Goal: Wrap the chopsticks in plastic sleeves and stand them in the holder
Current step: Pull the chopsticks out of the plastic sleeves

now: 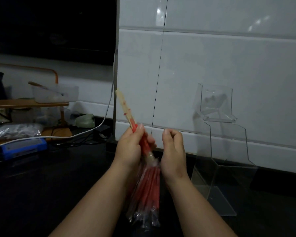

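Dark counter (58, 185) below a white tiled wall: the left hand (130, 144) gripped the chopsticks (125, 106) mid-shaft, long axis tilted up and far-left, while the right hand (173, 147), fingers curled, contents undetermined, sat just beside and nearer the clear holder (217, 100) standing right.

Dim light; glossy white tiled wall (212, 57) above dark countertop (41, 194).

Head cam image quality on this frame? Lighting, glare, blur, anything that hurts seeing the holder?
Head view: dim overall, with the dark counter swallowing detail. Head view: glare spots sit high on the white tiled wall, whose grout lines bow from the wide angle. Head view: the clear holder reads mostly by its edges and a faint shadow. Head view: the chopsticks in the left hand look slightly soft.
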{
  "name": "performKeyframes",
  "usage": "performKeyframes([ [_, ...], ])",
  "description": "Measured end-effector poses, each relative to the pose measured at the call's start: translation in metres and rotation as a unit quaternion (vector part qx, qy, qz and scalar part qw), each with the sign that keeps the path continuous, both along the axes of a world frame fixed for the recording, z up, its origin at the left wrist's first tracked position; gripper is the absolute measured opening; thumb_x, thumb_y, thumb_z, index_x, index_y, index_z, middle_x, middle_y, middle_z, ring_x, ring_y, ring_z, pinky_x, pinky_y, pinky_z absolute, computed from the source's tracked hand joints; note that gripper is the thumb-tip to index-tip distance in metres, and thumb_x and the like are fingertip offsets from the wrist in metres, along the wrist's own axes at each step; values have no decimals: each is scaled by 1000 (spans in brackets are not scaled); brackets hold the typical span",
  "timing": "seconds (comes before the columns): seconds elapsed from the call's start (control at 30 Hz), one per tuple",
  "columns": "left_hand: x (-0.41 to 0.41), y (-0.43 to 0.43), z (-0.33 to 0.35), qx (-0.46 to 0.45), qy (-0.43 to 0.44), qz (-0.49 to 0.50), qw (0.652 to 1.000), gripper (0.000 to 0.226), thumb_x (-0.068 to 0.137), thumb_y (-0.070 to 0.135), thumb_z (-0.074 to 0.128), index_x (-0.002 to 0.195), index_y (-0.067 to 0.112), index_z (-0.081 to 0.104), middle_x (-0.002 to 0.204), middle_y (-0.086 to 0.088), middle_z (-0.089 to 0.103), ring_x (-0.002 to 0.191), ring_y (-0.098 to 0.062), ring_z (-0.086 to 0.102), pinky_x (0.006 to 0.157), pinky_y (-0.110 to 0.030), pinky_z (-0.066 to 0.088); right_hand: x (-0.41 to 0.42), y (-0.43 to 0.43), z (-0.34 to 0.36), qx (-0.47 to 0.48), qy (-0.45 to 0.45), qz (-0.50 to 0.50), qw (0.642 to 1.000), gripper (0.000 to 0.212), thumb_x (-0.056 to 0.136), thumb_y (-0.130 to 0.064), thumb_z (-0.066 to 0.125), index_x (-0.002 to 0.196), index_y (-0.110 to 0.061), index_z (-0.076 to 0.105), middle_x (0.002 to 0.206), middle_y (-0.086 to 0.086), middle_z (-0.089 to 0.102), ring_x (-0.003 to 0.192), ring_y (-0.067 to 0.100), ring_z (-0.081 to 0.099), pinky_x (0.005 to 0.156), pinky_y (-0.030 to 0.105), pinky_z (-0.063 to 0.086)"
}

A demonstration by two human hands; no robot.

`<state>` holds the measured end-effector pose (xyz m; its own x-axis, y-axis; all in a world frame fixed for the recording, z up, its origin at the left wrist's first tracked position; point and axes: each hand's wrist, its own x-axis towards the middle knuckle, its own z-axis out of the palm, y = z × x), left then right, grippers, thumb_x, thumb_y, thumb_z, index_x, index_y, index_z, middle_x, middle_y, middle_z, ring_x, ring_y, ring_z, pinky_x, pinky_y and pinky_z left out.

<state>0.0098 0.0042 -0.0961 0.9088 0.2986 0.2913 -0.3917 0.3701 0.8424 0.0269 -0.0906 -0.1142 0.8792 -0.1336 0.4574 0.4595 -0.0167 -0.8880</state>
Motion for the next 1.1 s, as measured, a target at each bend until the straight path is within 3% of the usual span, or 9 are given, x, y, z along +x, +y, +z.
performKeyframes([
  [0.1, 6, 14, -6, 153, 2, 28, 988, 36, 98, 24, 54, 63, 24, 56, 53, -2, 48, 48, -21, 44, 53, -35, 41, -5, -6, 8, 18, -23, -12, 999, 17, 101, -39, 47, 100, -27, 59, 97, -10, 61, 86, 0, 55, 68, 8, 41],
  [0.2, 8, 18, -12, 275, -3, 39, 961, 27, 80, 39, 58, 57, 27, 54, 51, 7, 42, 50, -17, 39, 58, -39, 31, -6, -13, 18, 54, -29, -23, 998, 32, 92, -53, 46, 101, -28, 62, 89, -16, 60, 80, -1, 53, 71, 15, 41],
  [0.37, 3, 18, -16, 485, -36, 71, 871, 34, 72, 59, 47, 71, 26, 54, 58, 6, 53, 64, -24, 56, 67, -45, 48, -14, -21, 35, 72, -56, -3, 996, 44, 89, -63, 52, 91, -20, 64, 60, -21, 51, 60, -2, 47, 60, 17, 38],
  [0.47, 0, 19, -14, 539, -46, 83, 837, 29, 76, 56, 47, 74, 27, 52, 60, 4, 55, 65, -18, 57, 66, -41, 48, -17, -26, 40, 48, -59, -44, 996, 46, 92, -51, 54, 82, -7, 64, 55, -15, 51, 52, -3, 46, 50, 12, 37],
  [0.57, -1, 20, -12, 601, -33, 136, 787, 30, 87, 46, 58, 69, 25, 46, 61, 4, 54, 66, -18, 55, 61, -33, 41, -16, -27, 41, 15, -62, -94, 994, 39, 99, -39, 51, 71, -17, 65, 55, -10, 54, 50, -3, 48, 47, 13, 36],
  [0.67, -2, 21, -10, 628, -11, 174, 758, 37, 89, 53, 58, 67, 28, 43, 62, 7, 52, 63, -12, 49, 56, -31, 33, -17, -27, 39, 8, -65, -121, 990, 38, 100, -39, 49, 72, -21, 66, 63, -7, 60, 57, -5, 54, 51, 13, 38],
  [0.77, -1, 22, -9, 626, -5, 170, 761, 39, 88, 57, 59, 65, 31, 42, 61, 9, 51, 60, -6, 45, 54, -30, 30, -18, -27, 38, 9, -76, -147, 986, 37, 101, -37, 47, 74, -22, 66, 59, -9, 58, 56, -6, 53, 49, 11, 37],
  [0.87, -1, 23, -9, 617, -9, 166, 770, 39, 88, 57, 60, 66, 29, 43, 62, 7, 53, 62, -10, 49, 55, -31, 33, -23, -25, 38, 14, -98, -165, 981, 34, 102, -34, 47, 73, -26, 64, 55, -12, 57, 55, -5, 52, 50, 11, 38],
  [1.1, 5, 28, -13, 615, -9, 182, 767, 32, 90, 46, 60, 74, 22, 46, 66, 2, 55, 69, -23, 55, 61, -36, 43, -26, -25, 42, 35, -120, -198, 972, 33, 102, -34, 46, 76, -27, 66, 71, -11, 62, 68, -5, 56, 59, 11, 41],
])
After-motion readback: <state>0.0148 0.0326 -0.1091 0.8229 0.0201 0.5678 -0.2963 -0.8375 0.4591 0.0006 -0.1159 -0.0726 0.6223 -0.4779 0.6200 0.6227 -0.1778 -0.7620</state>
